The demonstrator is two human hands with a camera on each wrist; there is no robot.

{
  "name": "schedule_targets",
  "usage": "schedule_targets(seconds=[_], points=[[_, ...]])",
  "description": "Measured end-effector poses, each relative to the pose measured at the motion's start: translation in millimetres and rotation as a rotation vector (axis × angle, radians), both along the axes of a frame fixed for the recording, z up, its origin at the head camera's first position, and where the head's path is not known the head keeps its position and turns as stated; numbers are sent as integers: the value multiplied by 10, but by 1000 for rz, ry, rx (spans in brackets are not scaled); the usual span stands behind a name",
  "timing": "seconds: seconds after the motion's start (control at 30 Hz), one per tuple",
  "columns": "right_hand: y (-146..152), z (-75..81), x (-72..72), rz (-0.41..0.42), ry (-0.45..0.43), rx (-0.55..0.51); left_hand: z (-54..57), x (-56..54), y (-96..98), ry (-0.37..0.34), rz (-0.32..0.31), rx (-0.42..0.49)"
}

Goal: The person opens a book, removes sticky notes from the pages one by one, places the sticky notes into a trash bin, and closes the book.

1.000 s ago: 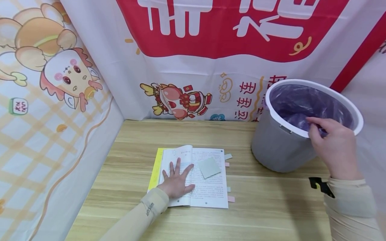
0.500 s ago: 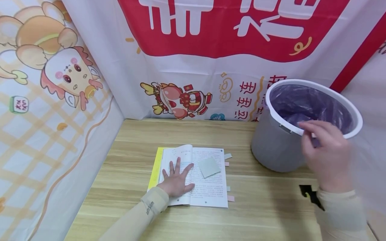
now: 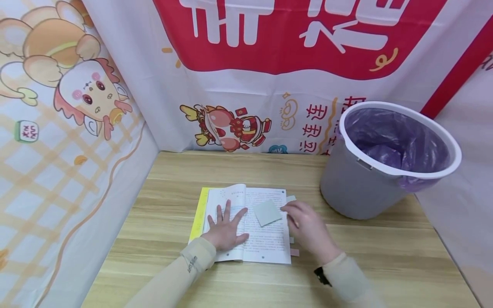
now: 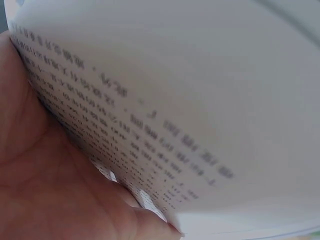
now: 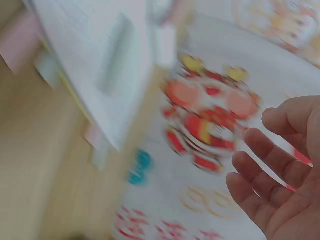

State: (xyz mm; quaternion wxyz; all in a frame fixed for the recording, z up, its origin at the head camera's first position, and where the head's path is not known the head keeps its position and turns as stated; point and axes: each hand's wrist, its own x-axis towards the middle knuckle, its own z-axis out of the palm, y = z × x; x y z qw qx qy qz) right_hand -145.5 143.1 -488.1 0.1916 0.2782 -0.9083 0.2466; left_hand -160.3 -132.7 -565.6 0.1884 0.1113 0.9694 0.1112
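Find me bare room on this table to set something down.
Bare tabletop lies in front of the bin, right of the right sleeve; left of the open book; and behind the book, up to the wall cloth. The book is crowded: left hand and pale green note on it, right hand at its right edge.

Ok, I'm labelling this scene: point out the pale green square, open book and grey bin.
Pale green square [image 3: 267, 213], head view, middle of its top face.
Open book [image 3: 265, 244], head view, right page's lower part.
Grey bin [image 3: 356, 184], head view, outer wall.
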Motion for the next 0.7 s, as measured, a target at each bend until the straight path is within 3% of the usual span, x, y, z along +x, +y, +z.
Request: schedule_targets(seconds=[0.13, 0.23, 0.43, 0.6, 0.7], points=[[-195, -301, -27, -24, -172, 89, 3, 7, -3, 3, -1, 5], [-301, -483, -72, -21, -229, 174, -10, 3, -10, 3, -1, 6], [-455, -729, -163, 31, -196, 347, -45, -6, -15, -2, 1, 0], [-530, -820, -220, 80, -146, 425, -41, -2, -17, 6, -6, 5], [-556, -852, -274, 74, -164, 464, -41, 1, -19, 11, -12, 4]])
